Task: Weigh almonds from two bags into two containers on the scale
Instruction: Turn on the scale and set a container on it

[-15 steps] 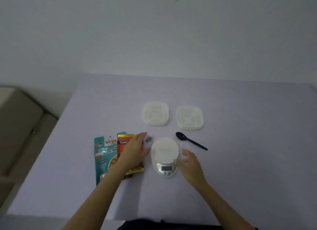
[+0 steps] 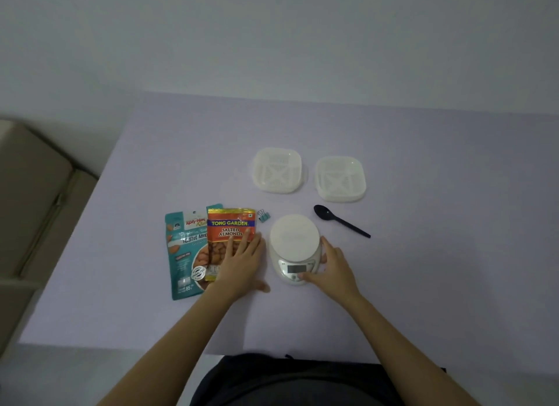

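A white kitchen scale (image 2: 295, 239) with a round platform stands in the middle of the table. My right hand (image 2: 331, 268) rests against its right side, thumb on the front panel by the display. My left hand (image 2: 242, 262) lies flat with straight fingers on the lower part of an orange salted almonds bag (image 2: 231, 227). A teal roasted almonds bag (image 2: 186, 251) lies partly under it to the left. Two white square containers (image 2: 278, 169) (image 2: 340, 178) sit beyond the scale. A black plastic spoon (image 2: 340, 221) lies to the right of the scale.
A small teal binder clip (image 2: 263, 215) lies between the orange bag and the scale. The lilac table (image 2: 423, 254) ends at a near edge by my body and a left edge, where a beige couch (image 2: 33, 200) stands.
My left hand has drawn back toward me, uncovering the top of the orange bag and the clip. My right hand has moved in against the scale, thumb onto its front panel.
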